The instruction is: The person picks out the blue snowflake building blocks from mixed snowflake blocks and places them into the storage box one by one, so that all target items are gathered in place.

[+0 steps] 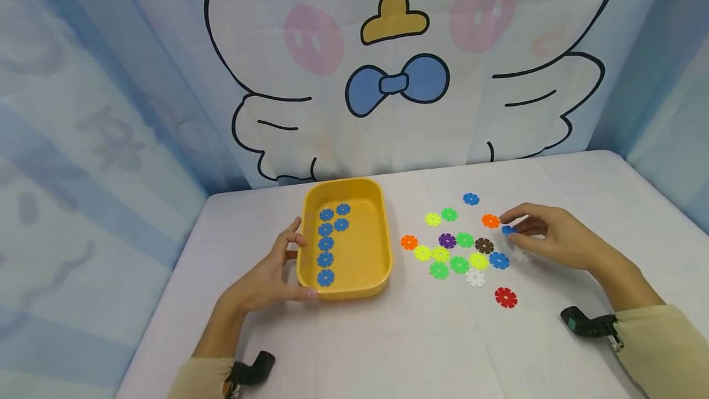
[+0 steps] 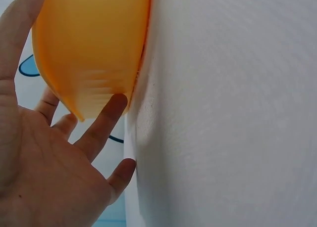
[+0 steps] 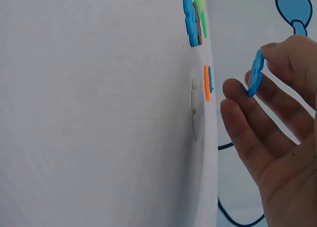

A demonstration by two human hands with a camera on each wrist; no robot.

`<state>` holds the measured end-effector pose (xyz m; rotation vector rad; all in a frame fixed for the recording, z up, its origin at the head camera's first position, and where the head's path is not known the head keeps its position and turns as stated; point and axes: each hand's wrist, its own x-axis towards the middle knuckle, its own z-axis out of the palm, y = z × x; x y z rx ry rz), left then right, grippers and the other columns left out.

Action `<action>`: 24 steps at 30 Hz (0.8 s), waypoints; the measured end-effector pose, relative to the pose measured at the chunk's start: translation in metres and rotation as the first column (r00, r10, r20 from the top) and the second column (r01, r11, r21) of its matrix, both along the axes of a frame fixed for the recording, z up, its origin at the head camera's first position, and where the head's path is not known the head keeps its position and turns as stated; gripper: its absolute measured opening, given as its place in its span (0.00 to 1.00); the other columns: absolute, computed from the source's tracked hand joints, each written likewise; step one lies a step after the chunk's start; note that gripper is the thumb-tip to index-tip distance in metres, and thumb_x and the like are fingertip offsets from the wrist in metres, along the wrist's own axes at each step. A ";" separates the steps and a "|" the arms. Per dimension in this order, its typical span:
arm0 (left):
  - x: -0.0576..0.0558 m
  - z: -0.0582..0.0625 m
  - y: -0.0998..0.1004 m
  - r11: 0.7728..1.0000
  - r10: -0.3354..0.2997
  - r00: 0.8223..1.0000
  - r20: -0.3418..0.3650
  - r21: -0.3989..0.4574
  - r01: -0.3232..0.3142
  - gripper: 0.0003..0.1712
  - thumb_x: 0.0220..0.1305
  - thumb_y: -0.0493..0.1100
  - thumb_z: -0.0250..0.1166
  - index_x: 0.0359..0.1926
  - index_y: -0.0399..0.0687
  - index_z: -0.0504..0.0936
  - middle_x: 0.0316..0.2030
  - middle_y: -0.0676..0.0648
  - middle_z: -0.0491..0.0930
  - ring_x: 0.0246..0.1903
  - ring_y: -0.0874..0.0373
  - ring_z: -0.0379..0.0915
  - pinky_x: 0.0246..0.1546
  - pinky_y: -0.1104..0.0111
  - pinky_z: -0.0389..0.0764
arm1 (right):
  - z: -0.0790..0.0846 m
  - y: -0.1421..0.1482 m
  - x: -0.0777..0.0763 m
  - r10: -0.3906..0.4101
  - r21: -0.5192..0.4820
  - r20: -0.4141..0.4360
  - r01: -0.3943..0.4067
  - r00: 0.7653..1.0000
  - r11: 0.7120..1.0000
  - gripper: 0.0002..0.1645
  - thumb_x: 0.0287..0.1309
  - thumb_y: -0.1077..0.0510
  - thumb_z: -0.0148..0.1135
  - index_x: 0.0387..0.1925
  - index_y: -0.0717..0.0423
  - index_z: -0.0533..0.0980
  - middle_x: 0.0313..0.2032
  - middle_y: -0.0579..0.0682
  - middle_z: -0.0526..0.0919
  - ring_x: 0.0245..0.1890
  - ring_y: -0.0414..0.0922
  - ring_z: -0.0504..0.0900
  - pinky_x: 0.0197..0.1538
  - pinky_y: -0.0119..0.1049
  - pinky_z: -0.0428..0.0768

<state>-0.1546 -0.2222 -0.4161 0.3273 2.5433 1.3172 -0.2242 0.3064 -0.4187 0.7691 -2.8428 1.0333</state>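
Observation:
My right hand [image 1: 559,240] pinches a blue notched plastic disc [image 3: 256,73] between thumb and fingertips, raised off the table at the right of the scattered discs. A white disc [image 3: 196,108] lies on the cloth under this hand. At the left, my left hand [image 1: 271,273] holds a yellow tray [image 1: 383,226] by its left side, with the thumb at the near corner and the fingers along the left rim. Inside the tray, blue discs [image 1: 325,243] lie in one long column and a shorter one beside it.
Right of the tray lie loose discs: green [image 1: 459,265], yellow [image 1: 423,253], orange [image 1: 490,221], purple [image 1: 447,241], brown [image 1: 484,245], white [image 1: 475,278], red [image 1: 506,297] and blue [image 1: 499,260]. Behind the white table [image 1: 388,343] hangs a cartoon-printed curtain [image 1: 393,134].

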 end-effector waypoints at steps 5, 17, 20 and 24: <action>0.001 0.000 -0.001 1.000 0.000 1.000 0.008 0.013 -0.001 0.53 0.44 0.56 0.85 0.61 0.59 0.56 0.83 0.56 0.33 0.67 0.44 0.66 0.71 0.38 0.61 | 0.000 -0.003 0.001 0.005 0.002 -0.015 -0.005 1.000 1.000 0.20 0.60 0.63 0.73 0.54 0.52 0.81 0.52 0.50 0.86 0.43 0.30 0.82 0.50 0.15 0.75; 0.000 0.001 0.000 1.000 0.003 1.000 0.015 0.024 -0.003 0.52 0.44 0.55 0.85 0.61 0.58 0.57 0.83 0.55 0.34 0.67 0.43 0.65 0.70 0.39 0.64 | 0.012 -0.015 0.007 0.024 -0.018 -0.077 -0.026 0.997 1.000 0.25 0.59 0.63 0.74 0.57 0.50 0.79 0.47 0.46 0.89 0.40 0.32 0.85 0.46 0.24 0.82; 0.000 0.000 0.000 1.000 0.003 1.000 0.017 0.026 -0.003 0.52 0.44 0.55 0.85 0.61 0.58 0.57 0.83 0.55 0.34 0.67 0.44 0.65 0.70 0.40 0.65 | 0.016 -0.021 0.008 0.012 -0.027 -0.114 -0.016 0.993 1.000 0.29 0.58 0.62 0.75 0.60 0.47 0.77 0.44 0.44 0.89 0.40 0.31 0.84 0.45 0.29 0.84; 0.000 -0.001 0.000 1.000 0.008 1.000 0.027 0.025 -0.009 0.52 0.44 0.54 0.85 0.61 0.58 0.57 0.83 0.56 0.34 0.67 0.45 0.66 0.70 0.40 0.65 | 0.020 -0.028 0.007 0.041 -0.060 -0.167 -0.052 0.985 0.997 0.32 0.55 0.63 0.77 0.61 0.46 0.76 0.42 0.42 0.90 0.39 0.31 0.85 0.42 0.31 0.85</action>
